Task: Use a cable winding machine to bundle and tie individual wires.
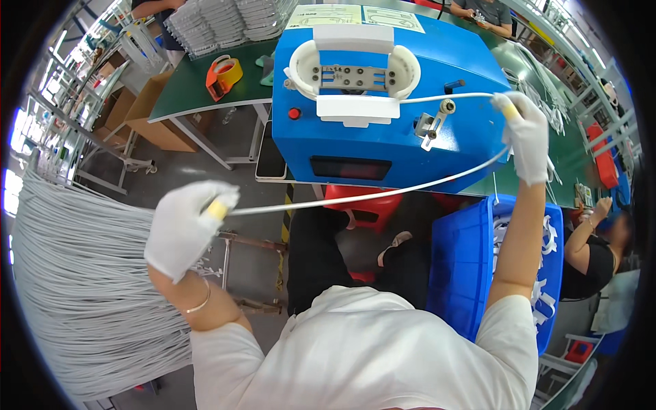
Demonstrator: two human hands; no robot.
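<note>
A white cable (383, 196) runs in a shallow curve between my two gloved hands. Its left stretch is pinched in my left hand (188, 225), out over the floor beside the big bundle of cables. My right hand (525, 133) is closed on the cable at the right side of a blue machine (410, 154). From there another stretch leads left to the white winding head (406, 72) on the machine's top, with its metal plate in the middle. White flaps (359, 108) stand at the head's front and back. Both gloves have yellow on the fingertips.
Grey-white cables (89, 287) fill the left side. A blue bin (458, 266) with white pieces stands at my right, and a red stool (365, 205) under the machine. An orange tape dispenser (224, 76) and wrapped coils (225, 24) sit on the green table (179, 96). Other people work nearby.
</note>
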